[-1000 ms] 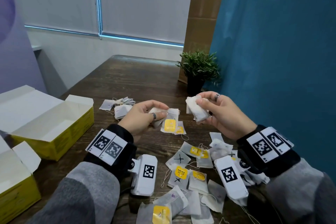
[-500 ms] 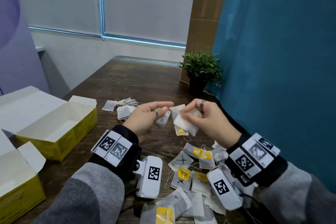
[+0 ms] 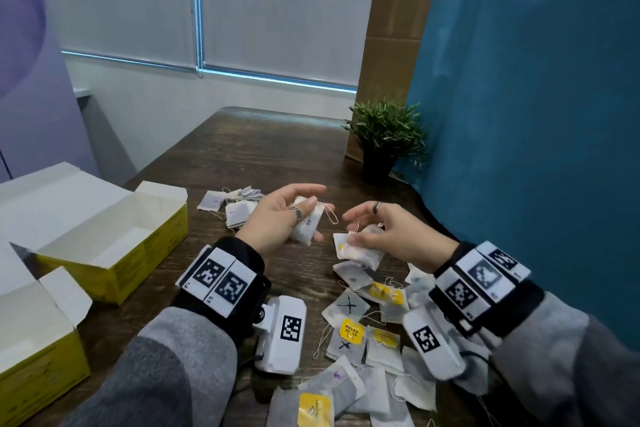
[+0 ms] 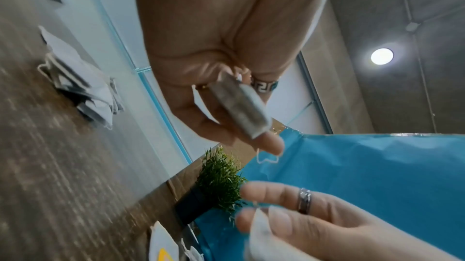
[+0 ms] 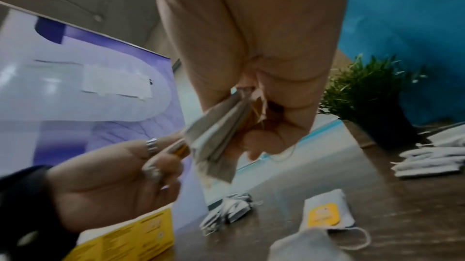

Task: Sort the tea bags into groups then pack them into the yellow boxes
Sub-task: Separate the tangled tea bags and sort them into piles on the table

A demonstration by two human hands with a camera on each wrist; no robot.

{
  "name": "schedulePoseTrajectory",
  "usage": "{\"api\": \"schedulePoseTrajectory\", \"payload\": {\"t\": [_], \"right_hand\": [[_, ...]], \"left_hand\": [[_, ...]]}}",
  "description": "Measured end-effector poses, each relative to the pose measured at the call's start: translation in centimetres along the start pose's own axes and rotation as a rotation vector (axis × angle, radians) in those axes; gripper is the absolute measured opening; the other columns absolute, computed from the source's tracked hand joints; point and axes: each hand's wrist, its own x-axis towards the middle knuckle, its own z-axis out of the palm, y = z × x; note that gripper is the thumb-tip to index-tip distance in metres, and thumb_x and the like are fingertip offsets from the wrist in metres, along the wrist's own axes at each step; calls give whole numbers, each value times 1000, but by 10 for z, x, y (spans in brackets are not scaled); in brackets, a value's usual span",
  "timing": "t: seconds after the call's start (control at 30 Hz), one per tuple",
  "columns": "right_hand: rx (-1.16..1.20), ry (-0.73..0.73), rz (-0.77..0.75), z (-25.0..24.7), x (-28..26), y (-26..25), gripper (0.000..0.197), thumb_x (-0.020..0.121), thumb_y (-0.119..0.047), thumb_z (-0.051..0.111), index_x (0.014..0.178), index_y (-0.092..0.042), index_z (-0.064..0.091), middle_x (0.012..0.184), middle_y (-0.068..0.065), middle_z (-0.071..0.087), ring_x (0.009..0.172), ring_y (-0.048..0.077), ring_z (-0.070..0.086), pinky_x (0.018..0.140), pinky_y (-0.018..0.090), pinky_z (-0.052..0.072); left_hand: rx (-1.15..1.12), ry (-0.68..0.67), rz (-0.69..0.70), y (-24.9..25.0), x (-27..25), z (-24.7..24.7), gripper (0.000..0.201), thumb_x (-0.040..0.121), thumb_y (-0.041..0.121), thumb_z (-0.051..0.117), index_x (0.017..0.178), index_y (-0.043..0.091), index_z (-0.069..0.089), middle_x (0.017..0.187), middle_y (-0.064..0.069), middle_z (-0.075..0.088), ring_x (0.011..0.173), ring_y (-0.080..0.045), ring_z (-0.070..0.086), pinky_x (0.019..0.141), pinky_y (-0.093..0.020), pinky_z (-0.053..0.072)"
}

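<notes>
My left hand (image 3: 294,215) pinches one white tea bag (image 3: 309,226) with a purple mark, its string looping to the right; the same tea bag (image 4: 240,104) shows edge-on in the left wrist view. My right hand (image 3: 377,236) grips a small stack of tea bags (image 3: 360,251) just above the table; that stack (image 5: 216,142) fans out below the palm. A pile of loose tea bags (image 3: 367,333), some with yellow tags or black crosses, lies under my right wrist. A sorted group (image 3: 235,204) lies beyond my left hand. Two open yellow boxes (image 3: 114,253) (image 3: 38,360) stand at the left.
A small potted plant (image 3: 384,135) stands at the far right of the wooden table (image 3: 256,149), against a blue curtain (image 3: 536,114). Another group of tea bags (image 5: 432,160) lies near the plant in the right wrist view.
The hands have drawn apart: the left keeps a single bag, and the right has lowered toward the table with its stack. A second ago the hands were apart, then met.
</notes>
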Motion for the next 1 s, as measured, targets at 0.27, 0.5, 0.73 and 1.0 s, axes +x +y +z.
{"api": "schedulePoseTrajectory", "payload": {"t": [0.27, 0.5, 0.73, 1.0], "right_hand": [[-653, -329, 332, 6, 33, 23, 46, 79, -54, 64, 104, -16, 69, 103, -1, 69, 98, 16, 61, 87, 29, 46], [-578, -236, 246, 3, 29, 25, 24, 79, -38, 70, 92, -18, 65, 75, -10, 57, 79, 10, 53, 61, 18, 38], [111, 129, -34, -22, 7, -3, 16, 82, -16, 70, 76, -15, 55, 60, -7, 56, 46, -2, 47, 49, 12, 39], [400, 82, -106, 10, 2, -22, 10, 86, -10, 64, 83, -11, 54, 66, -1, 56, 48, -3, 51, 50, 11, 42]], "left_hand": [[-106, 92, -181, -6, 5, -4, 34, 85, -10, 29, 93, 12, 54, 98, -18, 55, 52, -23, 64, 53, -29, 51], [-123, 62, -154, -6, 3, -7, 36, 89, -19, 33, 80, 4, 59, 95, -17, 62, 62, -14, 71, 56, -21, 57], [258, 119, -95, -2, 4, -5, 34, 94, 6, 47, 125, 14, 59, 113, 6, 58, 64, 0, 49, 54, -11, 42], [-184, -93, -122, 1, -2, 6, 74, 64, 6, 77, 131, 19, 49, 117, -5, 65, 88, -20, 65, 73, -30, 53]]}}
